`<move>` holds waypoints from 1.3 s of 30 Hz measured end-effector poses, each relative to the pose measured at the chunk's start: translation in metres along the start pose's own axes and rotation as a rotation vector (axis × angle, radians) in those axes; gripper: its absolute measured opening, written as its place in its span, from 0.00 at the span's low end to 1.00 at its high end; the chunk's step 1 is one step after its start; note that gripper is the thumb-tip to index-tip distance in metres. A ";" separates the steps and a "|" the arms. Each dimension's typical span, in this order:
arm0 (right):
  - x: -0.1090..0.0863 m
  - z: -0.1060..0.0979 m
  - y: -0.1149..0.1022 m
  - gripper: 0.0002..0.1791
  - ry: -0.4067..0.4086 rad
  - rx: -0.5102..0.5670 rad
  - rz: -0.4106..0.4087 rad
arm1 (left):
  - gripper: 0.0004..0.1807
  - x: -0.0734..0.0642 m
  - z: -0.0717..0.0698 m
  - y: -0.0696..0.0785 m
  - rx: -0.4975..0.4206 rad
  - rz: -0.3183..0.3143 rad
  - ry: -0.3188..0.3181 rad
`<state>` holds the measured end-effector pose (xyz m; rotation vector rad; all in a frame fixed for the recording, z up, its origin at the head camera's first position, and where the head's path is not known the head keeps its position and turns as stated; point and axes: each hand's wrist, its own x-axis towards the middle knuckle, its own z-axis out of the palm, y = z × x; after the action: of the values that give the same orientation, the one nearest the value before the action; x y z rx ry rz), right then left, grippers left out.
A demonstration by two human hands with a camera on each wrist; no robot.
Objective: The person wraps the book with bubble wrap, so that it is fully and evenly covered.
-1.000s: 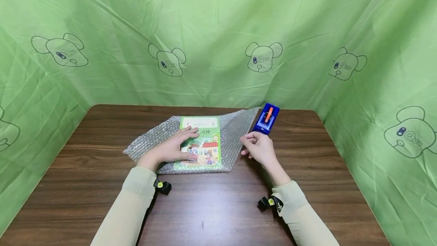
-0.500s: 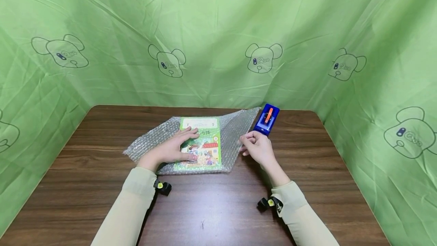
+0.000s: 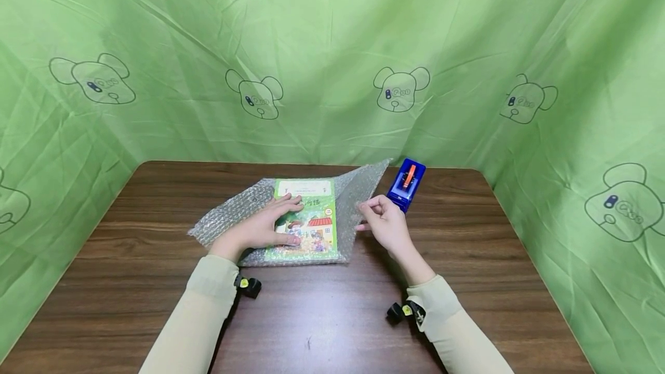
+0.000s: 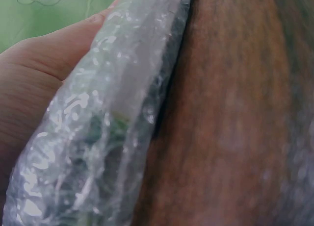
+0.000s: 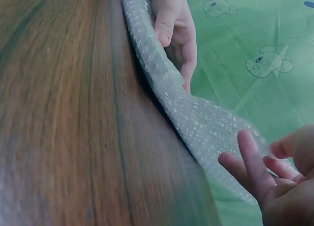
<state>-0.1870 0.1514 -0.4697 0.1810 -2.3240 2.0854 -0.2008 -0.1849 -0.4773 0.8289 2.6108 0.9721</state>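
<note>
Clear bubble wrap (image 3: 357, 187) is flanking a green book (image 3: 318, 225); the left hand (image 3: 264, 225) is resting spread over it, the right hand (image 3: 388, 225) pinching wrap right of the book.

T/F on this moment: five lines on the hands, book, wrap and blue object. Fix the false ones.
1. The left grip rests over the green book. True.
2. The green book stands upright on its edge. False: it lies flat, cover up.
3. The right grip pinches an edge of the bubble wrap. True.
4. The blue object is left of the green book. False: it is to the right.
5. An orange piece shows on the blue object. True.
</note>
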 end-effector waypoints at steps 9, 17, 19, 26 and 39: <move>0.005 0.012 -0.003 0.06 -0.041 0.007 -0.084 | 0.51 0.000 0.000 -0.001 -0.016 0.002 0.005; 0.009 0.029 -0.015 0.05 -0.066 -0.066 -0.113 | 0.51 0.000 0.000 -0.001 -0.006 -0.002 -0.007; 0.010 0.032 -0.018 0.05 -0.081 -0.089 -0.114 | 0.51 0.000 0.000 -0.001 -0.003 -0.002 -0.006; 0.014 0.040 -0.020 0.06 -0.101 -0.200 -0.126 | 0.51 0.001 0.001 -0.005 -0.006 0.001 0.005; 0.022 0.059 -0.015 0.08 -0.153 -0.383 -0.193 | 0.51 0.002 0.002 -0.005 -0.009 0.001 0.006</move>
<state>-0.2040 0.0897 -0.4598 0.5460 -2.6138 1.5571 -0.2036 -0.1864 -0.4822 0.8269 2.6092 0.9874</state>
